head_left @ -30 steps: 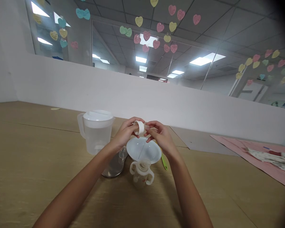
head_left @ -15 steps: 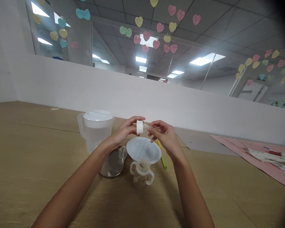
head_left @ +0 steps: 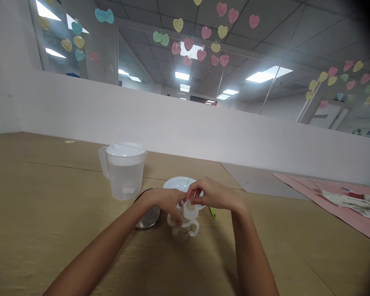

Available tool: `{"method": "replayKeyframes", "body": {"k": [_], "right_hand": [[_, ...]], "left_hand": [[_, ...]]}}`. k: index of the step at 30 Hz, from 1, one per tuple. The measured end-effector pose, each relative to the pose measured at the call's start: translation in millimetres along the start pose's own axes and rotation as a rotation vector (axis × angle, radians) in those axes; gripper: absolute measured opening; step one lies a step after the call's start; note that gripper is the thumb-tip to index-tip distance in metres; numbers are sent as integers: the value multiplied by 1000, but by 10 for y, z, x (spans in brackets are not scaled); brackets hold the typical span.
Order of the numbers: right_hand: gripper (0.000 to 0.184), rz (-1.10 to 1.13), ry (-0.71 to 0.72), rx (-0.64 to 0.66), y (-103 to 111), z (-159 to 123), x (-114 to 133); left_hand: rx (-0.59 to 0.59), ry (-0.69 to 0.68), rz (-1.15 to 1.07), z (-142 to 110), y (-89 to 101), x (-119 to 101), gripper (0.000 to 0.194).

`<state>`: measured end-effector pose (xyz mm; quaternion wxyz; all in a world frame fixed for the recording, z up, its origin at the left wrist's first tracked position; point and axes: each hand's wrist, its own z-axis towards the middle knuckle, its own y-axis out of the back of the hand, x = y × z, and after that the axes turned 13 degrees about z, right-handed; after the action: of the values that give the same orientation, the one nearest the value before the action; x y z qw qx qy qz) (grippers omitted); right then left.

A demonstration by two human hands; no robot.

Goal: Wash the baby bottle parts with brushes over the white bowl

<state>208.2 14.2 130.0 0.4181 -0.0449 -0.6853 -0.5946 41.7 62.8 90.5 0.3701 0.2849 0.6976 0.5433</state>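
Note:
A clear baby bottle point(head_left: 180, 235) with two white side handles stands upright on the table. At its mouth is a white collar with a clear teat, the bottle top point(head_left: 190, 211), slightly tilted; whether it is seated I cannot tell. My left hand point(head_left: 168, 201) is closed around the bottle's upper left side, thumb pointing down near the handle. With fingertips pinched, my right hand point(head_left: 211, 194) holds the teat from above. Behind the hands lies a white bowl point(head_left: 175, 182), partly covered. A metal tray point(head_left: 149, 218) sits under my left forearm.
A lidded clear pitcher point(head_left: 126, 176) of water stands at the back left. A green handle point(head_left: 213, 213) pokes out right of the bowl. On the far right lies a pink cloth point(head_left: 299, 187) with things on it. A white wall point(head_left: 172, 123) bounds the table behind.
Both hands have come down from above the bowl to the bottle, bringing the collar and teat to its mouth. My left hand has shifted from the collar to the bottle's side.

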Motion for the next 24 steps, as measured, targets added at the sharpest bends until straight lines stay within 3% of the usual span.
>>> {"method": "replayKeyframes", "body": {"k": [6, 11, 16, 21, 24], "right_hand": [[23, -48, 61, 87, -61, 124, -116], [25, -57, 100, 135, -72, 152, -159], [24, -2, 148, 175, -85, 203, -173], [24, 166, 188, 237, -90, 204, -213], [44, 400, 267, 100, -251, 120, -346]], "left_hand": [[58, -82, -36, 76, -52, 65, 38], [58, -97, -223, 64, -185, 160, 53], [-128, -87, -597, -118, -562, 141, 53], [-418, 59, -656, -174, -1045, 65, 55], [-539, 107, -665, -130, -1205, 58, 58]]}}
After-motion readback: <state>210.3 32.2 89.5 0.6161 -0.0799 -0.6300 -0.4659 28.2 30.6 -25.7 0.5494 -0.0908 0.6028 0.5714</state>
